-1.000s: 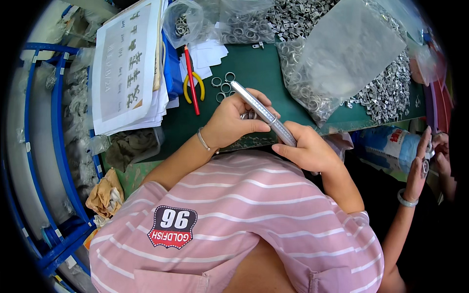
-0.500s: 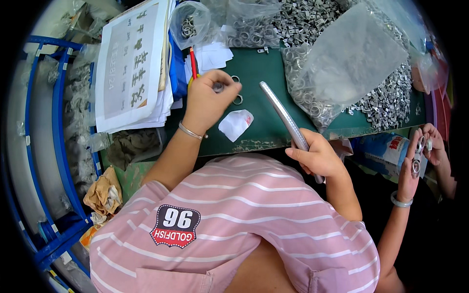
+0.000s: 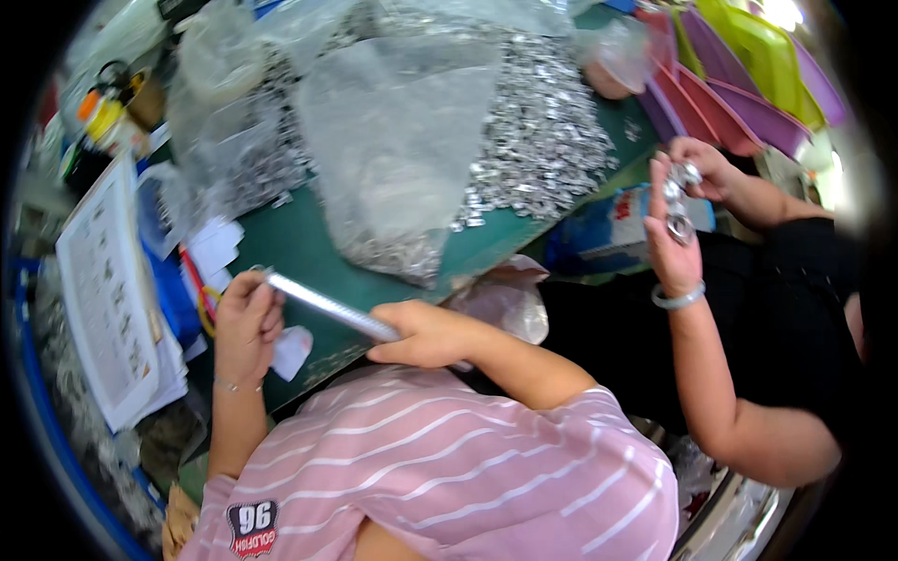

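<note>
My right hand [image 3: 423, 335] is closed around the thick end of a tapered silver ring mandrel [image 3: 327, 309], a metal rod with marks along its length. The rod slants up to the left. At its thin tip my left hand [image 3: 247, 327] is pinched on a small metal ring [image 3: 258, 269], mostly hidden by the fingers; whether the ring is over the tip I cannot tell. Beside that hand a white scrap of paper [image 3: 293, 352] lies on the green table [image 3: 323, 248]. The picture is slightly blurred.
A large clear bag [image 3: 398, 140] of metal rings lies mid-table, beside a heap of small metal pieces [image 3: 547, 131]. Printed sheets [image 3: 108, 299] and a red-and-yellow-handled tool [image 3: 198, 285] are at left. A co-worker's hands [image 3: 673, 248] hold rings at right. Coloured trays [image 3: 762, 56] stand behind.
The view has swung toward the right. My left hand has come from above the table to the mandrel's thin tip. My right hand still grips the mandrel.
</note>
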Tool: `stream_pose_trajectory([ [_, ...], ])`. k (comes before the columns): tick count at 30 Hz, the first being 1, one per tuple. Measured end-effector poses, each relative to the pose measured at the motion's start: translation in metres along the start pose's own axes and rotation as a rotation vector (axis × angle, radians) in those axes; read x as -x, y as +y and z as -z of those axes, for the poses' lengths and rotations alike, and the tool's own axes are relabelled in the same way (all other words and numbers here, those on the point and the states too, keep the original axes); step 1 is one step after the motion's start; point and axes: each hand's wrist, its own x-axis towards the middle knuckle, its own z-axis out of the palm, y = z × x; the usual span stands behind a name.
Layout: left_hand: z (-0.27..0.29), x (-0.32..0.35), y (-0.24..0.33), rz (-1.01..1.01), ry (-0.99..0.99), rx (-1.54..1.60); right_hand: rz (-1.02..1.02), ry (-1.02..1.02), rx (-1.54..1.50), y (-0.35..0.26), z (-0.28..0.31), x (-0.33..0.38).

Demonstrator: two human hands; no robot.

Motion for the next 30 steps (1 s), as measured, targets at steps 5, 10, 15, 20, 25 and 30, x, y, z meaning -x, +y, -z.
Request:
stream_pose_trajectory([
  [5,0.013,-0.002,-0.005,-0.065,-0.047,0.049,0.031,-0.027,-0.014,0.001,-0.004,0.001],
  [10,0.019,-0.004,-0.004,-0.153,-0.079,0.051,-0.02,-0.039,-0.031,0.001,-0.005,0.001],
  [15,0.013,0.0,0.001,-0.084,-0.029,-0.103,0.044,-0.019,-0.011,-0.001,-0.008,0.002],
  [20,-0.014,0.018,-0.021,0.061,-0.123,-0.183,0.089,0.008,0.037,-0.017,-0.01,-0.003],
  [25,-0.011,0.014,-0.022,-0.06,-0.263,-0.287,0.13,0.036,0.059,-0.015,-0.013,-0.006],
  [30,0.007,0.008,-0.007,-0.179,-0.126,-0.018,0.115,0.005,0.086,-0.014,-0.006,-0.005],
])
